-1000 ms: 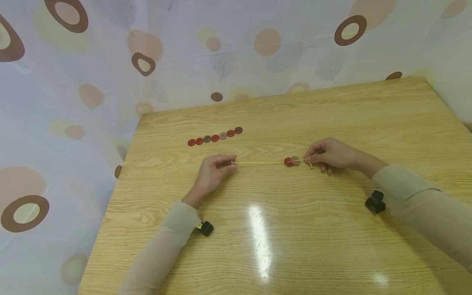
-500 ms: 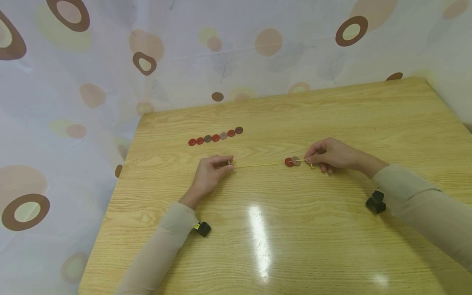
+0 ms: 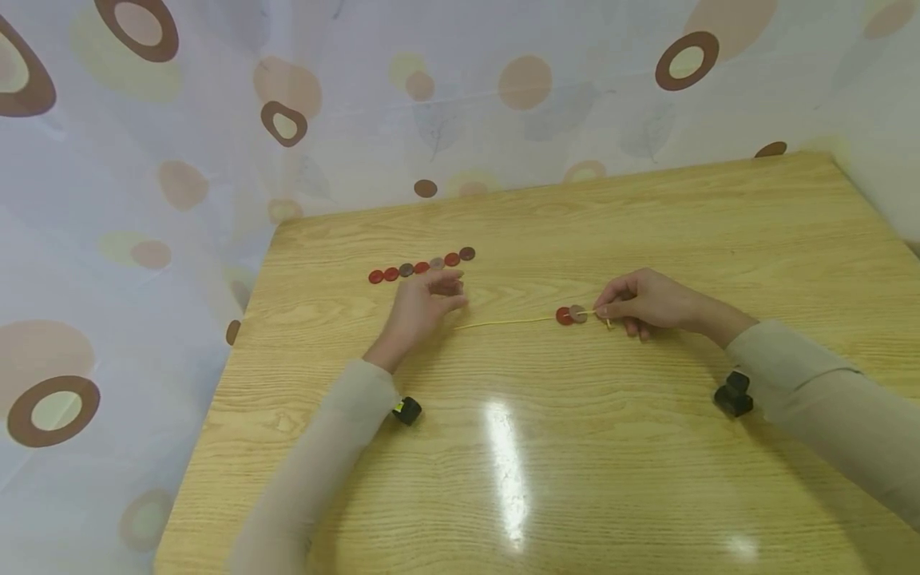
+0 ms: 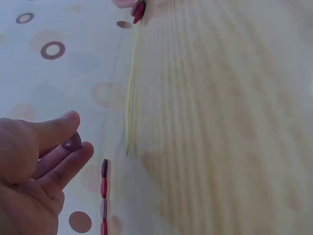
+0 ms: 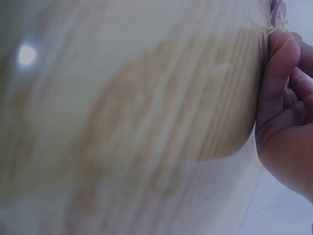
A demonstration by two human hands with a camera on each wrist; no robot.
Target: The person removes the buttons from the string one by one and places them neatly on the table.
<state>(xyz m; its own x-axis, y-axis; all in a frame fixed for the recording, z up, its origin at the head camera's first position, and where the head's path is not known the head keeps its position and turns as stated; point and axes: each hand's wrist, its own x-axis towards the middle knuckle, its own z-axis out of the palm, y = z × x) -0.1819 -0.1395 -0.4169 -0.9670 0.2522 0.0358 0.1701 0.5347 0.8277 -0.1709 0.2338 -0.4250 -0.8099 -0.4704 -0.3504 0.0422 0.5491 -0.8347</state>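
Observation:
In the head view my left hand point(image 3: 422, 305) hovers in front of a row of buttons. The left wrist view shows it pinching a dark brownish button point(image 4: 72, 142) between thumb and fingers. My right hand point(image 3: 650, 299) pinches the knotted end of a yellow string point(image 3: 503, 323). Close to those fingers, a red button point(image 3: 564, 316) and a pinkish-brown button point(image 3: 578, 314) are threaded on the string and overlap. The string's other end lies loose, apart from my left hand. In the right wrist view the knot point(image 5: 281, 25) shows by the thumb.
Behind my left hand, several red, grey and brown buttons point(image 3: 376, 277) lie in a touching, slanted row on the wooden table point(image 3: 611, 447). A patterned curtain point(image 3: 460, 104) stands along the table's back and left edges.
My left hand has let go of the string, moving slightly left, then up toward the button row. The string's left end now lies loose. My right hand and the threaded buttons have stayed put.

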